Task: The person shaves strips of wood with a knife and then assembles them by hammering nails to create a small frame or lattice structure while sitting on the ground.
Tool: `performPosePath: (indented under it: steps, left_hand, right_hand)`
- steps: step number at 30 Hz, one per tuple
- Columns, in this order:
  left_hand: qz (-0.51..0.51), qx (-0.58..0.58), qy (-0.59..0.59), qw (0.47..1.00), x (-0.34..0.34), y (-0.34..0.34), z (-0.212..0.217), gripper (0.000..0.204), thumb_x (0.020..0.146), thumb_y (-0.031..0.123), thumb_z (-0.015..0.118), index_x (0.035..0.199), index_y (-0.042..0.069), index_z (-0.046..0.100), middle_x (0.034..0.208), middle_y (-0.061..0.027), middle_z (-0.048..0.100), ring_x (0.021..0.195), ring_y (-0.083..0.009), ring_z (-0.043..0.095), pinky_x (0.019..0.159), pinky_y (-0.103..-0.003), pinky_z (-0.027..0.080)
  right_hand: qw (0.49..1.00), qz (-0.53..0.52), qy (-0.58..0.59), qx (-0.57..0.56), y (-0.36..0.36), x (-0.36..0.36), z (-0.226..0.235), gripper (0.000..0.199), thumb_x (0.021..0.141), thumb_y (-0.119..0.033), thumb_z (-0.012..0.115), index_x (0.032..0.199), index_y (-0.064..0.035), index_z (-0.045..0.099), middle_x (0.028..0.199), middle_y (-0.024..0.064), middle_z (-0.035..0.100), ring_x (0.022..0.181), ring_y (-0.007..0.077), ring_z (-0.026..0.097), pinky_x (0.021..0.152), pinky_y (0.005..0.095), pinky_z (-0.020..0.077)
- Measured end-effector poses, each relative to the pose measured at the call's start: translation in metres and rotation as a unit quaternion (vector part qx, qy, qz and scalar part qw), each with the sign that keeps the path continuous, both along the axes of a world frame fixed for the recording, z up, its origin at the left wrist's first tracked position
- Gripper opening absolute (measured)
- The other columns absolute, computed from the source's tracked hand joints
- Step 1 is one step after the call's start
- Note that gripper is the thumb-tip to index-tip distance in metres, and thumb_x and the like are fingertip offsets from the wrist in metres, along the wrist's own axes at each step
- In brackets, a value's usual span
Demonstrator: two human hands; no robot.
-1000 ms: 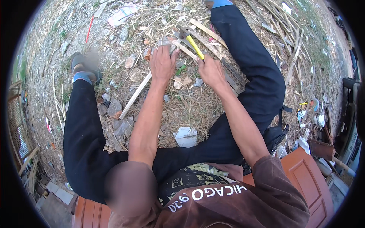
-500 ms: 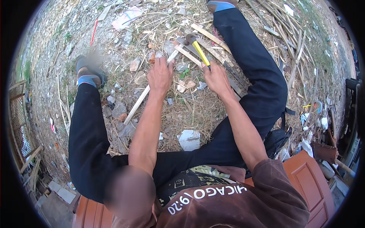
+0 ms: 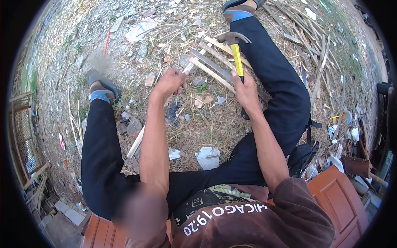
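My right hand (image 3: 247, 91) is wrapped round the dark grip of a claw hammer (image 3: 237, 58). Its yellow shaft stands up from the fist, and the metal head lies over the edge of my right trouser leg. With fingers bent together, my left hand (image 3: 170, 82) is over a pale wooden strip (image 3: 137, 143), whose far end shows beyond the knuckles. What those fingers pinch is hidden. A second pale strip (image 3: 211, 74) meets that far end at an angle and runs toward my right hand. Beside it lies a flat grey strip (image 3: 211, 65).
My outstretched legs frame ground strewn with dry grass, stones and a white broken piece (image 3: 208, 158). Long wooden scraps (image 3: 316, 53) pile up beyond my right leg. An orange-brown panelled board (image 3: 340, 196) is beneath me, and a lattice frame (image 3: 21, 130) stands far left.
The hammer has risen and shifted right, its head turning more sideways. My left hand has rolled over and its fingers have curled in. The second strip's near end is more exposed.
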State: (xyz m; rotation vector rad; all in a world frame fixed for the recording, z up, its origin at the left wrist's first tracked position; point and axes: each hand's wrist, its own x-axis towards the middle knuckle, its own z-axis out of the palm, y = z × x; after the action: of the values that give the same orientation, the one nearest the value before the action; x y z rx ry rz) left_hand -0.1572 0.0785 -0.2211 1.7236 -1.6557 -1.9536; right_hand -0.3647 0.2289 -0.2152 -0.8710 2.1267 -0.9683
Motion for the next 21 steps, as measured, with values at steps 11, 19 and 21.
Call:
performPosePath:
  steps: [11,19,21]
  left_hand:
    - [-0.092,-0.275,-0.171,0.942,0.001,0.007,-0.059,0.041,0.101,0.041,0.048,0.099,-0.001,0.051,0.079,-0.0184,0.063,0.071,-0.0302,0.062,0.067,-0.042,0.047]
    - [-0.1,-0.244,-0.118,0.957,0.009,0.027,-0.05,0.035,0.102,0.037,0.041,0.112,0.004,0.045,0.101,-0.0328,0.064,0.097,-0.0524,0.059,0.084,-0.056,0.043]
    - [-0.092,-0.246,-0.12,0.957,0.008,0.03,-0.049,0.033,0.103,0.037,0.041,0.113,0.006,0.046,0.102,-0.0312,0.065,0.098,-0.0518,0.059,0.085,-0.056,0.044]
  right_hand:
    - [0.998,0.039,0.049,0.014,-0.001,0.012,0.003,0.033,0.099,-0.032,0.051,0.102,0.0005,0.054,0.078,0.0282,0.063,0.08,0.0479,0.061,0.072,0.0532,0.0439]
    - [0.986,0.107,0.126,0.023,0.003,0.016,-0.002,0.028,0.1,-0.028,0.05,0.1,0.0,0.051,0.074,0.0291,0.062,0.073,0.0513,0.06,0.068,0.0578,0.0436]
    - [0.98,0.142,0.132,0.032,0.001,0.022,0.0,0.025,0.1,-0.026,0.05,0.101,-0.0001,0.051,0.07,0.0286,0.062,0.069,0.0508,0.06,0.066,0.0592,0.0445]
